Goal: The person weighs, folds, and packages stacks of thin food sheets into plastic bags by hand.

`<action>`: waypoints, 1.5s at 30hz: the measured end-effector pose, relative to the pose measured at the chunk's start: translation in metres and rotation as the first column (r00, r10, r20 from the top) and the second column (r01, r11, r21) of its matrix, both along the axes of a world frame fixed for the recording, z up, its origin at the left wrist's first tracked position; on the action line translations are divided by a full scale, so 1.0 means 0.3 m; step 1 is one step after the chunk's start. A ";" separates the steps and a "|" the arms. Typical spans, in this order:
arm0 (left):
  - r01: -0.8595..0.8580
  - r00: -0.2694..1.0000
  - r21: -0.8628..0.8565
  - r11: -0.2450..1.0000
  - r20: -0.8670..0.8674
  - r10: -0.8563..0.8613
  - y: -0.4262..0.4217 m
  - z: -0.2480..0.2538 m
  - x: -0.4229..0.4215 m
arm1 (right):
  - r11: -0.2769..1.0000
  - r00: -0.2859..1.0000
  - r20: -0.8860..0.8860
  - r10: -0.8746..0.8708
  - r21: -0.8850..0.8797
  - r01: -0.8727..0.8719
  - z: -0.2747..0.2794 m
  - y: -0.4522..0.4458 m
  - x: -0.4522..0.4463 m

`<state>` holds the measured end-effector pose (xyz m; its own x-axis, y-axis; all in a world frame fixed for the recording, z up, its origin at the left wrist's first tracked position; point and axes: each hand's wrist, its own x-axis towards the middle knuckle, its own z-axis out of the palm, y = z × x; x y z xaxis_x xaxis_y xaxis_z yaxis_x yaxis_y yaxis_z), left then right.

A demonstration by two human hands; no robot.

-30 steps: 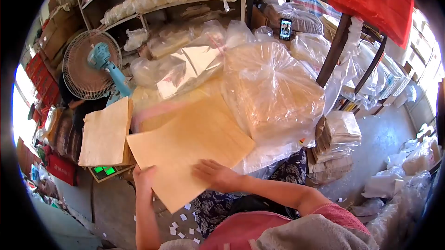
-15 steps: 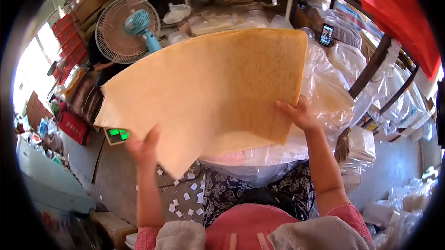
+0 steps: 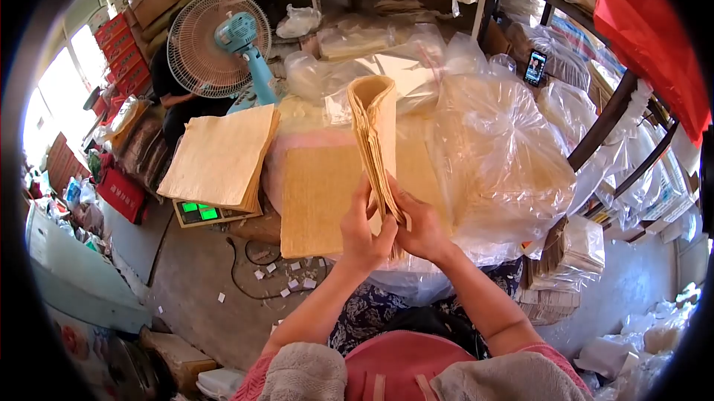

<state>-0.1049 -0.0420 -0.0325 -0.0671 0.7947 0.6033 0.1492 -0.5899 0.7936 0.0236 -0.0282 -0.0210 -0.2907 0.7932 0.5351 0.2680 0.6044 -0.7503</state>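
A folded bundle of tan sheets [image 3: 378,122] stands nearly upright in front of me, bent over so that its far end makes a rounded loop. My left hand [image 3: 367,231] grips the loose edges at the near end from the left. Fingers of my right hand [image 3: 418,226] close on the same edges from the right, and the two hands almost touch. Beneath the bundle lies a flat tan sheet or stack [image 3: 320,204] on the plastic-covered work surface. To the left, a stack of tan sheets [image 3: 221,152] rests on a scale [image 3: 199,213] with a green lit display.
A blue fan [image 3: 239,33] stands at the back left, with another person's arm [image 3: 177,98] behind it. Clear plastic bags [image 3: 506,155] cover the right side. A phone [image 3: 535,68] leans at the back right. Paper scraps [image 3: 292,283] and a cord [image 3: 236,271] lie on the floor.
The broad sheets I held spread between both hands are now folded into a narrow bundle. My hands have come together at the middle. The stack on the scale has come into view.
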 end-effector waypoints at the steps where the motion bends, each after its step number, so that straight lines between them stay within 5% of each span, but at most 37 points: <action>1: 0.166 0.986 -0.117 0.979 0.053 -0.160 0.003 -0.013 -0.022 | 0.998 0.998 -0.026 0.055 0.023 -0.054 0.013 0.002 0.015; 2: 0.214 0.976 -0.111 0.970 0.076 -0.207 0.007 -0.019 -0.024 | 0.993 0.993 -0.051 0.109 0.045 -0.106 0.022 -0.004 0.025; 7: 0.483 0.870 -0.218 0.848 0.231 -0.436 0.042 0.011 -0.029 | 0.931 0.963 0.080 -0.257 -0.247 0.269 0.050 -0.018 0.022; 9: 0.240 0.955 -0.277 0.930 0.237 -0.176 0.071 -0.003 -0.062 | 0.887 0.926 0.099 -0.365 -0.264 0.378 0.020 0.021 0.065; 11: 0.022 0.955 -0.158 0.987 0.295 0.026 0.134 0.113 -0.107 | 0.917 0.977 0.030 -0.213 -0.338 0.210 0.068 0.013 0.124; 12: 0.291 0.878 -0.194 0.937 0.443 -0.181 0.202 0.078 -0.212 | 0.921 0.992 -0.007 -0.129 -0.371 0.117 0.088 0.008 0.152; 14: 0.563 0.731 -0.232 0.793 0.587 -0.347 0.258 0.051 -0.282 | 0.893 0.989 -0.150 -0.007 -0.446 -0.061 0.090 0.004 0.184; 16: 0.602 0.734 -0.315 0.734 0.581 -0.352 0.271 0.048 -0.282 | 0.818 0.938 -0.344 0.044 -0.527 -0.231 0.061 0.017 0.197; 19: 0.486 0.810 -0.356 0.798 0.527 -0.258 0.285 0.040 -0.229 | 0.799 0.951 -0.303 -0.065 -0.586 -0.133 0.000 0.018 0.193; 23: 0.408 0.863 -0.394 0.824 0.462 -0.206 0.279 0.069 -0.184 | 0.772 0.868 -0.471 -0.154 -0.607 -0.192 -0.020 0.026 0.204; 26: 0.474 0.830 -0.432 0.767 0.509 -0.227 0.237 0.096 -0.124 | 0.798 0.861 -0.454 -0.230 -0.594 -0.099 0.016 0.032 0.274; 30: 0.476 0.879 -0.697 0.536 0.377 -0.291 0.196 0.117 0.089 | 0.787 0.776 -0.534 -0.334 -0.611 -0.082 0.061 0.061 0.409; 34: 0.630 0.776 -0.528 0.570 0.443 -0.449 0.241 0.155 0.250 | 0.793 0.702 -0.526 -0.480 -0.602 0.091 0.088 0.068 0.576; 35: 0.650 0.760 -0.495 0.576 0.429 -0.488 0.260 0.162 0.272 | 0.771 0.712 -0.473 -0.519 -0.619 0.151 0.092 0.090 0.653; 38: 0.341 0.936 -0.344 0.875 0.036 -0.350 0.398 0.058 0.298 | 0.759 0.734 -0.434 -0.522 -0.628 0.169 0.169 0.153 0.805; 43: -0.032 0.951 -0.400 0.916 -0.293 -0.095 0.745 -0.063 0.194 | 0.695 0.747 -0.392 -0.537 -0.708 0.128 0.110 0.268 0.988; 45: -0.112 0.919 -0.275 0.955 -0.393 -0.005 0.912 -0.133 0.170 | 0.646 0.725 -0.342 -0.598 -0.741 0.184 0.055 0.283 1.012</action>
